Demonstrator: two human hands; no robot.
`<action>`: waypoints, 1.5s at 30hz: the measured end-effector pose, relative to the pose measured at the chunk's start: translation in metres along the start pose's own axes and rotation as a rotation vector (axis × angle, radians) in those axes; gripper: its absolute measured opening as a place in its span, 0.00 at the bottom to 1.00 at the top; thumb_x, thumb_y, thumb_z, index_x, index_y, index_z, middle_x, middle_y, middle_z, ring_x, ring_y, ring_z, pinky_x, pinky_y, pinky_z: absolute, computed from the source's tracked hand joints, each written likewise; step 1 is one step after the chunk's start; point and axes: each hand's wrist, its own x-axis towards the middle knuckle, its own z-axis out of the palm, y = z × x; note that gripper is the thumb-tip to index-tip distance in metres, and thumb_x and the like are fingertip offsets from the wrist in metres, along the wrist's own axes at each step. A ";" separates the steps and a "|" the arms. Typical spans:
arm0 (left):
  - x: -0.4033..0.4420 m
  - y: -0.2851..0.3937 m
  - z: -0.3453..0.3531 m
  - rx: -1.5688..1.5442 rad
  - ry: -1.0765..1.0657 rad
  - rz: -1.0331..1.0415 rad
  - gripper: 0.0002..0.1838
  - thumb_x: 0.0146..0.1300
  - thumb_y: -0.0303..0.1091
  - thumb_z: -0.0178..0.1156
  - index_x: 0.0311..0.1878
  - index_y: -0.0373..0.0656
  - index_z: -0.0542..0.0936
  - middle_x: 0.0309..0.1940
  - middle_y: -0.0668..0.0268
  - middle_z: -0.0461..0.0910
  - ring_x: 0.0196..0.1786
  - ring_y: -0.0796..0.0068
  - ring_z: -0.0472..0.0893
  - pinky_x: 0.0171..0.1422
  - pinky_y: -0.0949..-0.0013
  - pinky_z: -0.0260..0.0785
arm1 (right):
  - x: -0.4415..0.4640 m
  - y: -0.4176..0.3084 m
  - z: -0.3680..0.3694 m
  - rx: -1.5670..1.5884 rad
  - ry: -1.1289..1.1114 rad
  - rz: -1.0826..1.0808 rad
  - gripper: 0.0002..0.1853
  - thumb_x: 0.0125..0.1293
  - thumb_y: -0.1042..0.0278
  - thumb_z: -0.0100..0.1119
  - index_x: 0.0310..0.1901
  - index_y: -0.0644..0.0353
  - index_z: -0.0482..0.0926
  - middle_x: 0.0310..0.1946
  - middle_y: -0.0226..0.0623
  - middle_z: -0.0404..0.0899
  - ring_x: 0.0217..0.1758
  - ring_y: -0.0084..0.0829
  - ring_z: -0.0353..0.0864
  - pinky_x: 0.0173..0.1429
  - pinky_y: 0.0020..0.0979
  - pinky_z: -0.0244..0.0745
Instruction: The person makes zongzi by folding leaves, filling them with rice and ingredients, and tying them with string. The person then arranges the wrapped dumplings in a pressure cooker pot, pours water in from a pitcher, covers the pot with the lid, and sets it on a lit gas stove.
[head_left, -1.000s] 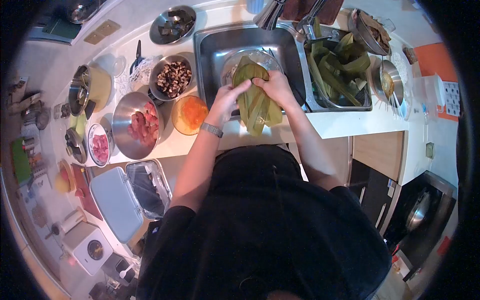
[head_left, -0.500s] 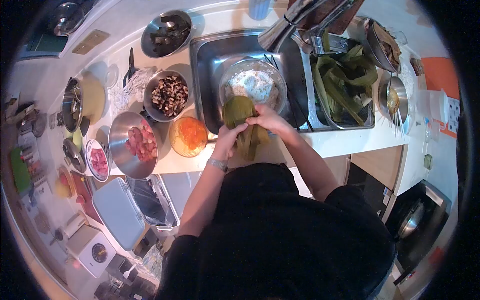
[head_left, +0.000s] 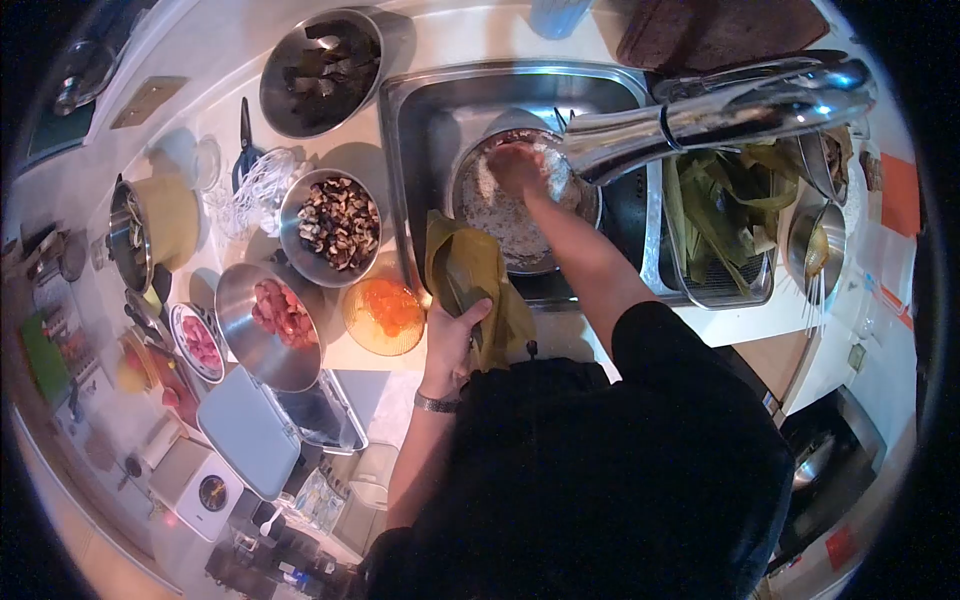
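My left hand (head_left: 452,345) grips folded green leaves (head_left: 475,285) near the counter's front edge, left of centre, with the thumb over them. The leaves open upward beside the sink's front left corner. My right hand (head_left: 518,170) is down in a metal bowl (head_left: 520,262) in the sink, at the white, grainy contents. Its fingers are blurred and partly sunk from view, so their hold cannot be made out. Left of the leaves stands a glass bowl of orange yolks (head_left: 385,312).
The faucet (head_left: 715,120) reaches over the sink (head_left: 400,150). More leaves (head_left: 720,215) lie in the right basin. On the left are bowls of chopped brown pieces (head_left: 338,222), raw meat (head_left: 283,315) and dark pieces (head_left: 330,80), plus white string (head_left: 265,190) and scissors (head_left: 245,150).
My right hand has let go of the leaves and moved up into the bowl. My left hand keeps the leaves, now spread open at the top. The view has shifted closer to the counter.
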 end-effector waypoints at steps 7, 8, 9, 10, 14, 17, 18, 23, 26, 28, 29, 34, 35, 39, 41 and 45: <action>0.031 -0.015 -0.010 0.097 -0.078 -0.049 0.28 0.55 0.17 0.63 0.60 0.35 0.69 0.52 0.59 0.79 0.53 0.67 0.79 0.60 0.66 0.72 | -0.015 -0.007 0.009 -0.529 -0.706 -0.344 0.26 0.55 0.55 0.62 0.57 0.50 0.77 0.50 0.46 0.79 0.52 0.47 0.79 0.50 0.48 0.75; 0.039 -0.018 -0.010 0.085 -0.072 -0.051 0.28 0.55 0.17 0.63 0.60 0.35 0.69 0.52 0.59 0.79 0.53 0.67 0.79 0.60 0.66 0.72 | -0.015 0.008 0.007 -0.470 -0.817 -0.273 0.27 0.54 0.60 0.63 0.58 0.53 0.76 0.50 0.44 0.80 0.50 0.44 0.80 0.48 0.46 0.77; 0.048 -0.023 -0.011 0.072 -0.114 -0.048 0.28 0.55 0.18 0.62 0.61 0.35 0.68 0.52 0.60 0.79 0.53 0.67 0.79 0.59 0.67 0.72 | -0.023 0.002 -0.015 -0.481 -0.829 -0.279 0.27 0.54 0.60 0.63 0.58 0.53 0.76 0.50 0.44 0.80 0.50 0.44 0.80 0.48 0.46 0.77; 0.056 -0.027 -0.010 0.055 -0.153 -0.045 0.29 0.54 0.18 0.62 0.61 0.35 0.68 0.53 0.60 0.79 0.53 0.67 0.79 0.58 0.67 0.72 | -0.036 -0.016 -0.052 -0.041 -0.827 0.058 0.26 0.54 0.63 0.63 0.58 0.56 0.76 0.49 0.42 0.81 0.49 0.39 0.81 0.48 0.40 0.77; 0.081 -0.031 0.001 0.104 -0.184 -0.192 0.23 0.54 0.21 0.63 0.55 0.33 0.74 0.48 0.58 0.81 0.48 0.66 0.81 0.54 0.68 0.74 | -0.035 -0.012 -0.094 0.204 -0.638 -0.027 0.20 0.55 0.68 0.61 0.51 0.60 0.79 0.41 0.35 0.82 0.43 0.29 0.80 0.44 0.32 0.76; 0.099 -0.048 0.005 -0.020 -0.149 -0.366 0.18 0.54 0.22 0.64 0.51 0.34 0.76 0.43 0.58 0.82 0.45 0.65 0.82 0.49 0.63 0.77 | -0.059 -0.076 -0.161 0.065 -0.558 -0.177 0.13 0.56 0.69 0.60 0.43 0.61 0.81 0.32 0.34 0.83 0.34 0.26 0.81 0.38 0.31 0.76; 0.102 -0.050 0.007 -0.066 -0.146 -0.471 0.18 0.55 0.22 0.63 0.50 0.34 0.77 0.42 0.58 0.82 0.44 0.64 0.83 0.47 0.61 0.78 | -0.065 -0.096 -0.174 0.069 -0.529 -0.146 0.11 0.56 0.69 0.60 0.41 0.60 0.81 0.30 0.34 0.82 0.31 0.26 0.81 0.36 0.32 0.76; 0.111 -0.065 0.014 -0.145 -0.112 -0.512 0.16 0.58 0.22 0.60 0.50 0.36 0.76 0.42 0.58 0.82 0.41 0.62 0.84 0.44 0.59 0.80 | -0.091 -0.132 -0.165 -0.162 -0.452 -0.349 0.14 0.54 0.71 0.62 0.45 0.59 0.82 0.36 0.49 0.83 0.40 0.43 0.84 0.46 0.39 0.77; 0.113 -0.067 0.013 -0.242 -0.210 -0.529 0.16 0.59 0.22 0.59 0.51 0.38 0.75 0.43 0.58 0.82 0.42 0.61 0.84 0.44 0.57 0.80 | -0.098 -0.120 -0.145 -0.303 -0.423 -0.554 0.15 0.55 0.72 0.62 0.47 0.57 0.82 0.39 0.51 0.83 0.46 0.49 0.82 0.50 0.42 0.76; 0.120 -0.073 0.005 -0.279 -0.232 -0.572 0.16 0.60 0.23 0.58 0.52 0.39 0.75 0.43 0.58 0.82 0.43 0.61 0.84 0.45 0.55 0.80 | -0.100 -0.142 -0.156 -0.367 -0.458 -0.466 0.15 0.56 0.74 0.61 0.47 0.55 0.83 0.39 0.51 0.82 0.46 0.49 0.82 0.50 0.42 0.76; 0.123 -0.077 0.001 -0.288 -0.224 -0.566 0.16 0.60 0.23 0.58 0.52 0.39 0.75 0.43 0.58 0.82 0.43 0.61 0.84 0.45 0.55 0.80 | -0.095 -0.136 -0.157 -0.385 -0.449 -0.492 0.15 0.56 0.74 0.60 0.46 0.56 0.83 0.39 0.52 0.82 0.46 0.49 0.82 0.50 0.42 0.76; 0.120 -0.079 0.001 -0.297 -0.299 -0.637 0.15 0.61 0.24 0.58 0.53 0.38 0.75 0.44 0.57 0.82 0.44 0.61 0.84 0.46 0.55 0.80 | -0.097 -0.121 -0.132 -0.456 -0.566 -0.456 0.08 0.59 0.72 0.54 0.36 0.60 0.84 0.38 0.51 0.82 0.47 0.53 0.81 0.52 0.46 0.75; 0.116 -0.077 0.002 -0.299 -0.301 -0.638 0.15 0.61 0.24 0.58 0.53 0.38 0.75 0.44 0.57 0.82 0.44 0.61 0.84 0.46 0.55 0.80 | -0.098 -0.115 -0.132 -0.459 -0.566 -0.455 0.08 0.59 0.72 0.54 0.36 0.60 0.84 0.38 0.51 0.82 0.47 0.53 0.81 0.52 0.46 0.75; 0.107 -0.073 -0.007 -0.230 -0.255 -0.509 0.17 0.61 0.24 0.58 0.54 0.36 0.75 0.45 0.58 0.82 0.44 0.63 0.84 0.47 0.58 0.79 | -0.087 -0.137 -0.154 -0.166 -0.476 -0.525 0.09 0.61 0.69 0.55 0.35 0.58 0.86 0.34 0.48 0.84 0.39 0.52 0.83 0.47 0.45 0.76; 0.099 -0.067 -0.012 -0.250 -0.274 -0.540 0.17 0.61 0.24 0.58 0.55 0.36 0.75 0.45 0.58 0.82 0.44 0.64 0.83 0.47 0.59 0.79 | -0.071 -0.139 -0.174 -0.123 -0.468 -0.437 0.11 0.62 0.67 0.57 0.42 0.58 0.85 0.36 0.46 0.85 0.37 0.48 0.84 0.44 0.42 0.77; 0.077 -0.052 -0.021 -0.148 -0.217 -0.409 0.19 0.60 0.22 0.59 0.55 0.36 0.76 0.45 0.59 0.82 0.44 0.65 0.83 0.49 0.62 0.78 | -0.017 -0.090 -0.159 0.363 -0.583 -0.171 0.15 0.63 0.61 0.58 0.43 0.63 0.84 0.37 0.43 0.85 0.41 0.43 0.85 0.47 0.41 0.77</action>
